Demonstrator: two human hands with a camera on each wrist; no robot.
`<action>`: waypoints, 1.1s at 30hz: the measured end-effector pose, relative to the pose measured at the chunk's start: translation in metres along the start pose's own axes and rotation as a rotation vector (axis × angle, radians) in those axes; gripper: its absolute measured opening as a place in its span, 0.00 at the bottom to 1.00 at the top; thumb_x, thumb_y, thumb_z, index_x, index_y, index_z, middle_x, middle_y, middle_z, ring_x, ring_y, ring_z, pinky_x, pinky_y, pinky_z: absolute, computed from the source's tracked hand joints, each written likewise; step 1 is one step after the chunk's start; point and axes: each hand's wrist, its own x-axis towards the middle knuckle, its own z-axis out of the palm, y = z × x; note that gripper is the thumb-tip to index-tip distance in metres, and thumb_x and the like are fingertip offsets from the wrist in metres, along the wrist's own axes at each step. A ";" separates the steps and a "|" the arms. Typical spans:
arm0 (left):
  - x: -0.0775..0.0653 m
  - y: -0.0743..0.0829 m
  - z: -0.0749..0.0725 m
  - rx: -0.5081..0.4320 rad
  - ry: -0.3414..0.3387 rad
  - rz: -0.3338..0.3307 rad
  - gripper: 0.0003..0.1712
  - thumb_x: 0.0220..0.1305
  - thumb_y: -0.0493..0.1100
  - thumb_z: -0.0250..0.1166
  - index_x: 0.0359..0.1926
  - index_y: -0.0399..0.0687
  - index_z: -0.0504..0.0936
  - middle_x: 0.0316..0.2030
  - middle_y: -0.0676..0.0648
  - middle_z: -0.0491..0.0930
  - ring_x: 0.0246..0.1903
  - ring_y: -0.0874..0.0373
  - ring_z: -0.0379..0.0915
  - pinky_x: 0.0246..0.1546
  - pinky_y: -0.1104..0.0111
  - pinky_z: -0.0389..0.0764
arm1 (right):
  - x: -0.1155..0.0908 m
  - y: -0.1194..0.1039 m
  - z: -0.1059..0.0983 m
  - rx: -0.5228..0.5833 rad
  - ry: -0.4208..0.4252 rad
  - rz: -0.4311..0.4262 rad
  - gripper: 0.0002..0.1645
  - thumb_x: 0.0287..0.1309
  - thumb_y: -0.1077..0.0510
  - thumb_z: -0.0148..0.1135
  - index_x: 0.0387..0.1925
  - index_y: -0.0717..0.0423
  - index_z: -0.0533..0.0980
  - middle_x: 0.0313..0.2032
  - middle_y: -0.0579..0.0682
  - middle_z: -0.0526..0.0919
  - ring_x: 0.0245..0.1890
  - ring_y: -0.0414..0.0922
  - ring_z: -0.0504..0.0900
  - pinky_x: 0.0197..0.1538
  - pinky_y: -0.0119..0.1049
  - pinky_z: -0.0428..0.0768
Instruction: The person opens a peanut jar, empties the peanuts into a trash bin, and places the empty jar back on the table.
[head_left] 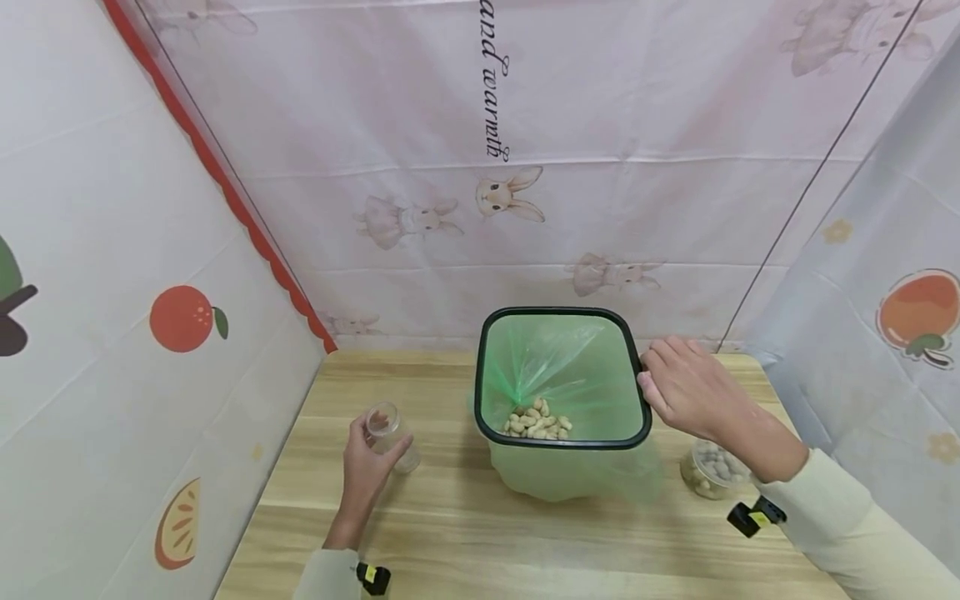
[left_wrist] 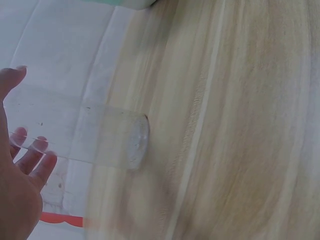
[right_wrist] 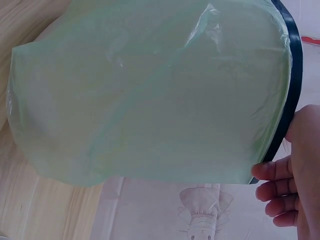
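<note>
Currently, the left hand [head_left: 364, 461] clasps a jar [left_wrist: 117, 137], the right hand [head_left: 684, 387] a bin rim [head_left: 564, 444].

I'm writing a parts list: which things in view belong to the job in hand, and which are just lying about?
Apparently in the job:
- clear container, held by the left hand
- black rim, gripped by the right hand
- green bag on that rim, peanuts inside

Apparently just there:
- tub at right, in neither hand
- rabbit-print cloth behind
</note>
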 end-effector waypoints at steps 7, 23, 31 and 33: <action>0.004 0.002 -0.002 0.007 -0.002 0.037 0.44 0.51 0.41 0.83 0.66 0.37 0.70 0.58 0.35 0.80 0.61 0.38 0.77 0.67 0.43 0.75 | 0.000 0.001 0.000 -0.008 0.031 -0.024 0.11 0.64 0.56 0.52 0.27 0.57 0.73 0.30 0.54 0.75 0.34 0.54 0.73 0.38 0.47 0.71; 0.017 0.019 -0.018 0.172 -0.084 0.146 0.47 0.52 0.47 0.83 0.69 0.38 0.69 0.59 0.35 0.81 0.59 0.37 0.79 0.60 0.43 0.79 | -0.003 0.006 0.001 0.006 0.060 -0.050 0.20 0.71 0.52 0.47 0.37 0.63 0.79 0.35 0.57 0.81 0.39 0.58 0.79 0.42 0.50 0.75; 0.020 0.023 -0.021 0.284 -0.139 0.207 0.46 0.55 0.52 0.81 0.70 0.44 0.71 0.62 0.38 0.80 0.61 0.39 0.78 0.60 0.42 0.80 | -0.008 0.008 0.000 0.045 0.026 -0.048 0.22 0.73 0.51 0.51 0.45 0.68 0.80 0.40 0.61 0.83 0.44 0.59 0.82 0.49 0.54 0.80; 0.020 0.023 -0.022 0.298 -0.144 0.218 0.46 0.56 0.52 0.80 0.70 0.44 0.70 0.63 0.38 0.79 0.61 0.39 0.78 0.59 0.41 0.79 | -0.009 0.008 0.000 0.052 0.023 -0.045 0.23 0.73 0.51 0.52 0.46 0.68 0.80 0.41 0.62 0.84 0.45 0.60 0.82 0.50 0.54 0.81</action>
